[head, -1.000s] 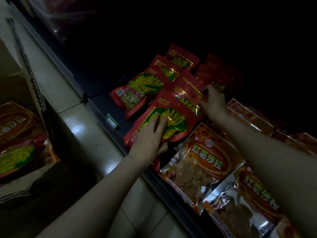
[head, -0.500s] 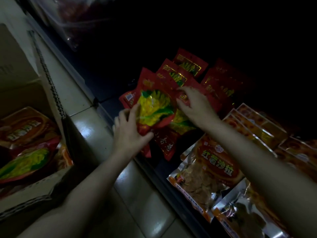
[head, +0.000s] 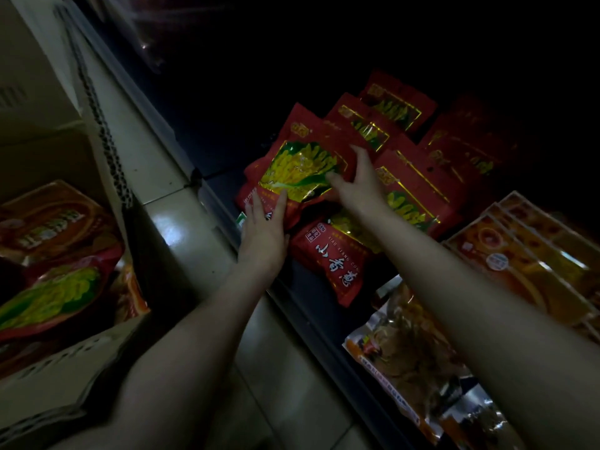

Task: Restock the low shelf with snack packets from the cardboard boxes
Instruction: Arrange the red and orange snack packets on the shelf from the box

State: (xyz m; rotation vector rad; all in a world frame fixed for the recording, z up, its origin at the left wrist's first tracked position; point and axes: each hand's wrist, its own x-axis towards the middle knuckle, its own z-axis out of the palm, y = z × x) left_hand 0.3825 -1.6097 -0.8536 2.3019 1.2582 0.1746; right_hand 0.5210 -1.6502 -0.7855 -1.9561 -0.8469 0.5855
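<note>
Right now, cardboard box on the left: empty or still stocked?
Still stocked: the cardboard box is open, with red snack packets lying inside.

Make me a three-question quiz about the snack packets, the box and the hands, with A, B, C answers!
1. Where is the cardboard box?
A. On the floor, left of the shelf
B. On the shelf
C. Behind the packets

2. What colour is the packet the hands touch?
A. Blue
B. Red with a yellow-green picture
C. White

3. How is the left hand?
A. A fist in the air
B. Inside the box
C. Fingers straight against the packet's lower edge

Answers:
1 A: the box stands on the tiles at the left, packets inside.
2 B: it is red with a yellow-green picture.
3 C: its fingers lie straight on the packet, while the right hand touches the packet's right side, on the shelf.
</note>
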